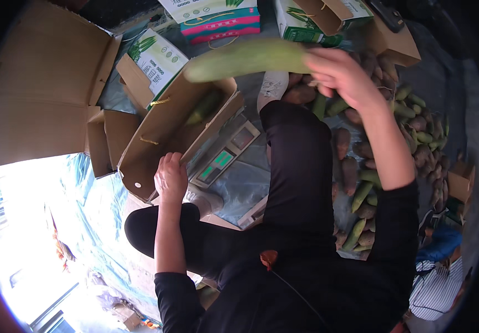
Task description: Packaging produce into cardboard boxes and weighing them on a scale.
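Green gourd (202, 111) inside the open carton (159, 123)

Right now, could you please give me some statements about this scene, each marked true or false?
The right hand holds a long pale-green vegetable. True.
A pale panel with green-lit displays shows beside the open brown cardboard box. True.
This box holds nothing. False: a shaded green vegetable lies inside.
The left hand holds a shoe. False: the left hand is at the box's near edge.
The person wears black trousers. True.
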### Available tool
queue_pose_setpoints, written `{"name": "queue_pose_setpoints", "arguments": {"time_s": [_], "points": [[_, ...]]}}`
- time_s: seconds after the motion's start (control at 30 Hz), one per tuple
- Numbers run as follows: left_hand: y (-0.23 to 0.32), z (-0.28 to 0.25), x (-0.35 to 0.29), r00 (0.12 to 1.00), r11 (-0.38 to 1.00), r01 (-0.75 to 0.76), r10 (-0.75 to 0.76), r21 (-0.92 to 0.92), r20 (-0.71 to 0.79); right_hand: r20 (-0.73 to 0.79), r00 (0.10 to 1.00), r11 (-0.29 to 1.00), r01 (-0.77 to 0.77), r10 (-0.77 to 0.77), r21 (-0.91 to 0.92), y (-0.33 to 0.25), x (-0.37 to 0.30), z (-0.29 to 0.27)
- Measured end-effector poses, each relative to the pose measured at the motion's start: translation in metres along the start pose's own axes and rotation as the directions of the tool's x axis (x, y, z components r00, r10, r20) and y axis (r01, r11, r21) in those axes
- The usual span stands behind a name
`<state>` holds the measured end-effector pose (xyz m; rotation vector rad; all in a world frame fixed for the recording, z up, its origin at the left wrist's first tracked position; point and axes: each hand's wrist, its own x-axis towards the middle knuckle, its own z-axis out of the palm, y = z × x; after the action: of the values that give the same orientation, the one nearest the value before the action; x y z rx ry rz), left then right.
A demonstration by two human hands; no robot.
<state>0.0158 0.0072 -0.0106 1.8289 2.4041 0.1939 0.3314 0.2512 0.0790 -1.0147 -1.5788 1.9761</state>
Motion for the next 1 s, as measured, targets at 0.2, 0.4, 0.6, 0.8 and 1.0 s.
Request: {"name": "queue_pose_setpoints", "arguments": {"time_s": [0.2, 0.4, 0.6, 0.8, 1.0], "points": [[-0.005, 0.0, -0.001, 1.0, 0.999, -0.023, 0.023, 0.039, 0.02, 0.198, 0.972, 0.974, -0.086, 0.128, -0.209, 0.001, 0.089, 0.11], [0.001, 0.006, 0.006, 0.997, 0.997, -0.041, 0.037, 0.065, 0.061, 0.404, 0.839, 0.79, -0.048, 0.364, -0.611, 0.055, 0.149, 0.182], [-0.01, 0.01, 0.005, 0.998, 0.998, -0.056, 0.055, 0.025, 0.043, 0.426, 0.905, 0.434, 0.379, 0.013, -0.818, 0.055, 0.169, 0.196], [-0.001, 0.009, 0.004, 0.998, 0.998, -0.054, 0.054, -0.028, 0.011, 0.304, 0.869, 0.635, 0.494, -0.392, -0.594, 0.02, 0.111, 0.103], [-0.01, 0.015, 0.004, 0.999, 0.998, -0.036, 0.037, -0.046, 0.021, -0.313, 0.892, 0.893, 0.184, -0.327, -0.41, 0.097, 0.01, -0.041]]}}
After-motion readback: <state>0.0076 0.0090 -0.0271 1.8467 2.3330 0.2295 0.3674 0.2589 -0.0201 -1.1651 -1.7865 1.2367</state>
